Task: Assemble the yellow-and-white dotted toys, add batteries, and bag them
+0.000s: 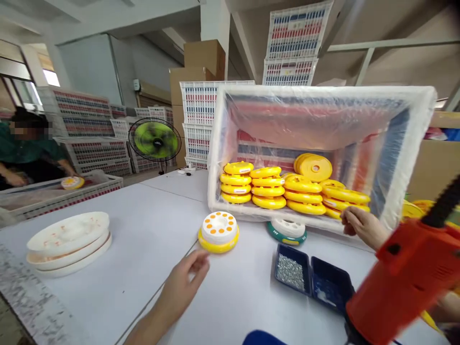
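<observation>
My left hand (pixel 185 278) is over the table with thumb and forefinger apart and nothing between them. Just beyond its fingertips sits a round piece (pixel 220 227) with a white top, orange dots and a yellow base. My right hand (pixel 362 227) is at the front edge of a plastic-lined crate (pixel 390 203), before the right-hand stack of yellow discs (pixel 347 195). Its fingers are bent closed; whatever they may hold is hidden. A red power tool (pixel 402 282) hangs in front of my right forearm. A white and green round piece (pixel 287 231) lies below the crate.
Small screws fill one dark blue tray (pixel 291 270) beside a second tray (pixel 330 285). White round plates (pixel 68 242) are stacked at left. A green fan (pixel 155 139) stands behind the table. A co-worker (pixel 32 148) sits at far left. Stacked crates (pixel 199 108) rise behind.
</observation>
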Demonstrator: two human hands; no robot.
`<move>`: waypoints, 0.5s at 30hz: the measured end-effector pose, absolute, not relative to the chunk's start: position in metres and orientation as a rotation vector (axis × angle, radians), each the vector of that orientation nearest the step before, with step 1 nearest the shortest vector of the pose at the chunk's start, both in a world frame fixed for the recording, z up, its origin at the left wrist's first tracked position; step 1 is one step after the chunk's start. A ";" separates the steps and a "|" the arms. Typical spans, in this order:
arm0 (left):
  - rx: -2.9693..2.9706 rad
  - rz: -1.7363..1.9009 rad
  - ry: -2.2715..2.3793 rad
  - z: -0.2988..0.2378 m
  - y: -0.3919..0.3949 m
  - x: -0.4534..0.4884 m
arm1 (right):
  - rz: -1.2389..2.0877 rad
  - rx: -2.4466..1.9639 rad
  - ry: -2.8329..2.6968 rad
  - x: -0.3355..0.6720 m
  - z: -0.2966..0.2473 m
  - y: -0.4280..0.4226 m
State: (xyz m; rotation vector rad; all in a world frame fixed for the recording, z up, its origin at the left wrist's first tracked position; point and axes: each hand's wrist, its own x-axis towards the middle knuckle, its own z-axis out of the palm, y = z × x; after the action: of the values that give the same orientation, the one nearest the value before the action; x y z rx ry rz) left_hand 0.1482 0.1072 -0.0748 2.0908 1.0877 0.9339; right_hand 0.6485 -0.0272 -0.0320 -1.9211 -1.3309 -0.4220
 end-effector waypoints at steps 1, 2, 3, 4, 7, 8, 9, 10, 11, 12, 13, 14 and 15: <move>2.269 0.904 1.051 -0.064 0.125 0.166 | -0.363 -1.909 -1.377 0.653 -0.030 -0.011; 2.487 0.903 1.023 -0.051 0.144 0.187 | -0.313 -1.901 -1.422 0.655 -0.028 0.002; 2.708 0.869 0.997 -0.036 0.165 0.212 | -0.284 -1.901 -1.466 0.658 -0.027 0.011; 2.781 0.869 0.966 -0.021 0.186 0.239 | -0.286 -1.911 -1.510 0.659 -0.026 0.018; 2.893 0.843 0.875 0.023 0.247 0.327 | -0.402 -1.995 -1.622 0.666 -0.022 0.025; 2.915 0.834 0.865 0.034 0.264 0.355 | -0.460 -2.034 -1.649 0.669 -0.020 0.026; 2.929 0.832 0.863 0.042 0.278 0.382 | -0.514 -2.075 -1.676 0.673 -0.016 0.027; 2.938 0.832 0.865 0.049 0.290 0.406 | -0.562 -2.117 -1.701 0.677 -0.012 0.030; 2.944 0.825 0.870 0.053 0.300 0.429 | -0.603 -2.157 -1.726 0.681 -0.008 0.035; 2.948 0.816 0.873 0.056 0.308 0.448 | -0.641 -2.194 -1.748 0.686 -0.004 0.042; 2.951 0.802 0.880 0.057 0.315 0.465 | -0.678 -2.227 -1.767 0.691 0.000 0.051; 2.952 0.784 0.887 0.056 0.321 0.479 | -0.714 -2.255 -1.781 0.695 0.003 0.062; 2.953 0.765 0.895 0.055 0.327 0.490 | -0.750 -2.280 -1.791 0.700 0.004 0.074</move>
State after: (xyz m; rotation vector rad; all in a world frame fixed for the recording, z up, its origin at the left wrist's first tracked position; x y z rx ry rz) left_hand 0.4902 0.3267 0.0545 2.9535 0.8951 0.7645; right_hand 0.6996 0.0742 0.0044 -2.2800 -1.7906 -0.7500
